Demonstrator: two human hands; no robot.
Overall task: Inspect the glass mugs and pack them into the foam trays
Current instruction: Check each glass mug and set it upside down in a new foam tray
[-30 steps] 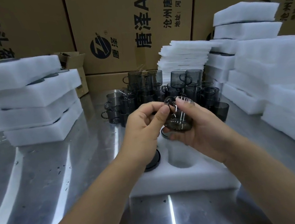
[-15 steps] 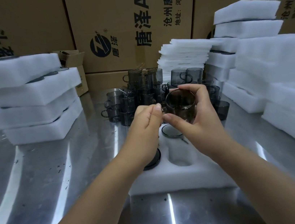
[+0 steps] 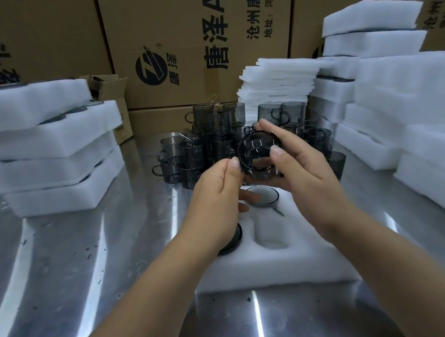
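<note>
A: While the mug (image 3: 259, 154) hangs tipped mouth-first toward us above the foam tray (image 3: 300, 266), the right hand (image 3: 305, 174) is wrapped round its wall and the left hand (image 3: 217, 197) pinches its rim.
B: Inspection step, I'd say. 2 pockets look filled.
A: Next, I reckon: turn it upright, lower it into the empty pocket (image 3: 271, 237), clear of the seated mug (image 3: 264, 198).
</note>
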